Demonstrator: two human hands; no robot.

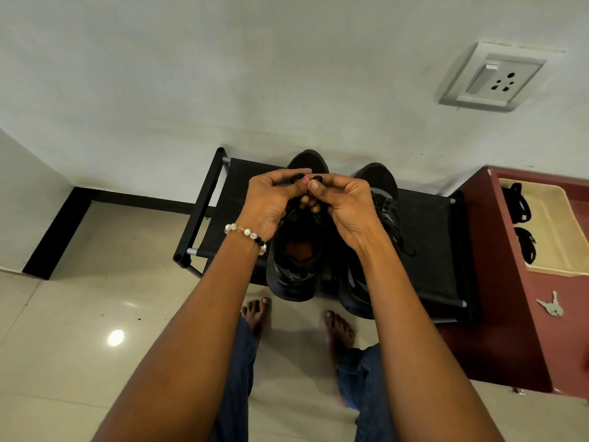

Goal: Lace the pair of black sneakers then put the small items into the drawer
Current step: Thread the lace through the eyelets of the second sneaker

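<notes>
I see both hands raised over the left sneaker, which sits on a low black shoe rack against the wall. My left hand has its fingers curled, pinching a loop of the black lace between thumb and fingertips; a beaded bracelet circles that wrist. My right hand mirrors it, fingers curled and pinching a second loop of the same lace, so the two hands nearly touch above the shoe's tongue. The right sneaker stands just beside the first on the same rack, its laces threaded and their ends trailing loose over its side (I cannot tell whether they are tied). To the right of the rack stands a maroon cabinet with its cream-lined drawer pulled open, and small black items lie inside along the drawer's left wall. A pale key-like piece rests on the cabinet top. Bare feet stand on the tiled floor below, and a wall socket is mounted above.
</notes>
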